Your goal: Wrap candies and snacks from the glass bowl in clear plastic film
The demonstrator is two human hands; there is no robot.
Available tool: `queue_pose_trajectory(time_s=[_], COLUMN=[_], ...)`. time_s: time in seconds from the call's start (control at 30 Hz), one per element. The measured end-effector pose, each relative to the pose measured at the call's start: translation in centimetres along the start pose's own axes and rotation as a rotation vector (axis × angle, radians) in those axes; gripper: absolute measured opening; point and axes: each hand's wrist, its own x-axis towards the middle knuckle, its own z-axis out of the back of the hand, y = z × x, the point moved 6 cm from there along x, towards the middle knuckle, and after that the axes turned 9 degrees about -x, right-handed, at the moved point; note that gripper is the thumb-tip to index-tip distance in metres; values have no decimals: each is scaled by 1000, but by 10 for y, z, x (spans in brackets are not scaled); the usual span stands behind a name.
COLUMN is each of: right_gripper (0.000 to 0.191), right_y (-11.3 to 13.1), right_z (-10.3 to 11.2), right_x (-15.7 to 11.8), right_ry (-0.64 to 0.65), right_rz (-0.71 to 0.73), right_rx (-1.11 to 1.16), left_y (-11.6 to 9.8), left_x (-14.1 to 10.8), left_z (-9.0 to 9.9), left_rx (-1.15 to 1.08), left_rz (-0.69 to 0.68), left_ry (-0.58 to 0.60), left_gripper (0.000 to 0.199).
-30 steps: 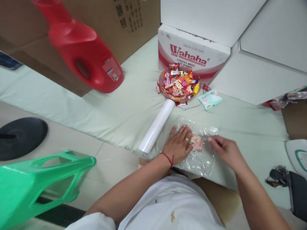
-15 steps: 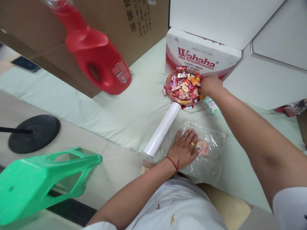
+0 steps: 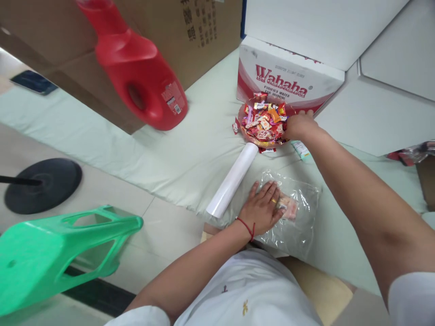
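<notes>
My left hand (image 3: 261,208) lies flat with its fingers stretched on a transparent plastic bag (image 3: 302,235). A small pinkish printed piece (image 3: 289,207) shows in the bag area beside the fingertips. At the right rim of a see-through reddish bowl (image 3: 243,129), my right hand (image 3: 301,126) is closed, with its fingers curled and mostly hidden. Wrapped candies (image 3: 263,122) in many colours fill the bowl, and a few lie just outside it. Between the bowl and my left hand rests a white roll (image 3: 233,181). A small green-and-white packet (image 3: 301,150) sits below my right wrist.
Behind the bowl stands a Wahaha water carton (image 3: 272,68). A large red jug (image 3: 142,81) and a brown cardboard box (image 3: 210,50) are at the back left. On the floor side are a green plastic stool (image 3: 50,240) and a round black base (image 3: 44,185).
The view has shifted slightly. My right hand stays at the bowl's right rim, turned a little so more knuckles show. My left hand keeps its place on the plastic bag.
</notes>
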Motion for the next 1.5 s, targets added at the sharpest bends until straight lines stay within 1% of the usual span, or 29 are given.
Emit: queue_pose_trajectory(time_s=[0.07, 0.1, 0.2, 0.27, 0.3, 0.33, 0.43, 0.47, 0.53, 0.6, 0.63, 0.7, 0.73, 0.77, 0.83, 0.9, 0.97, 1.03, 1.07, 1.17, 1.3, 1.4, 1.5], right_gripper=[70, 67, 46, 36, 36, 40, 58, 59, 50, 35, 28, 21, 22, 25, 35, 44, 48, 51, 51, 50, 47, 44, 34], right_y=[-5, -7, -4, 2, 5, 8, 14, 14, 9, -1, -7, -20, -26, -31, -38, -38, -36, -31, -28, -19, -11, -8, -10], right_z=[4, 7, 14, 20, 23, 26, 37, 41, 51, 62, 67, 72, 68, 60, 35, 6, -21, -40, -47, -54, -56, -64, -67], right_x=[-4, -7, -15, -20, -23, -25, -31, -33, -40, -52, -61, -88, -106, -124, -166, -208, -244, -271, -280, -291, -288, -285, -284], right_ry=[46, 87, 227, 254, 232, 195, 44, 0, -62, -123, -160, -222, -220, -180, -51, 84, 181, 242, 265, 291, 266, 235, 117], right_rz=[-102, -135, -121, -114, -120, -131, -152, -152, -157, -164, -165, -162, -170, -189, -251, -293, -336, -363, -368, -351, -285, -269, -269], right_rx=[-91, -131, -177, -165, -151, -135, -113, -109, -89, 36, 159, 505, 694, 864, 1128, 1238, 1291, 1322, 1336, 1373, 1343, 1238, 1039], left_y=[0, 0, 0, 0, 0, -1, 0, 0, 0, 1, 1, 0, 0, 0, 0, 0, 0, 0, 0, -1, -1, 1, 5], left_x=[0, -1, -1, 0, 0, 0, 0, 0, 0, 0, 0, 0, 1, 1, 1, 0, 0, 0, 1, 1, 1, 1, 1], left_z=[0, 0, 1, 2, 2, 2, 1, 1, 0, 0, 0, 1, 2, 2, 3, 3, 2, 1, 1, 0, 1, 2, 7], left_rx=[2, 3, 11, 16, 19, 21, 27, 27, 19, 9, 5, -3, -7, -11, -17, -19, -17, -15, -13, -6, -2, -30, -107], left_rz=[-4, -5, -6, -6, -7, -8, -7, -6, -1, 3, 5, 4, 2, 0, -5, -5, 0, 7, 10, 8, 3, 12, 8], left_ry=[-5, -8, -13, -14, -13, -11, -7, -7, -5, 0, 3, 7, 7, 6, 2, -4, -5, -6, -6, -13, -20, -31, -81], left_gripper=[64, 64, 64, 64, 64, 64, 64, 65, 65, 64, 64, 64, 63, 63, 61, 60, 58, 57, 56, 56, 55, 54, 50])
